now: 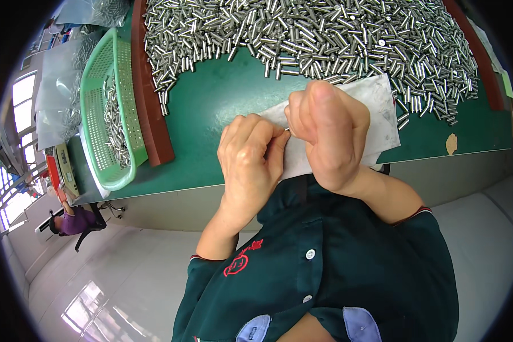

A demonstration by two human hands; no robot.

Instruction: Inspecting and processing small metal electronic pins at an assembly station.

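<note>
a light pinch and a clear view

the close work here calls, i judge, for a steady, gentle hold: what looks like the end of a pin (287, 129) gleams at the fingertips of the left hand (246, 157), and so smooth and narrow a piece would likely roll or slip if squeezed off-centre. it is best held low over the white sheet (382, 117), cloth or paper i cannot tell, so that a drop would be short and easy to spot. tilting the wrist to bring the pin out from the knuckles should help the eye, since most of it is hidden.

the left hand is closed, thumb and forefinger together on that pin, the other fingers curled. the right hand (333, 134) is drawn into a fist just beside it, thumb pointing up toward the camera; whether it touches the pin or grips anything inside, i cannot tell.

the sheet lies under both hands at the front edge of the green worktop (211, 102). the pile (313, 34) of loose metal pins comes right up to it, so a wide sweep could scatter some. more pins lie in the green basket (95, 114), left of a brown rail (148, 102).
</note>
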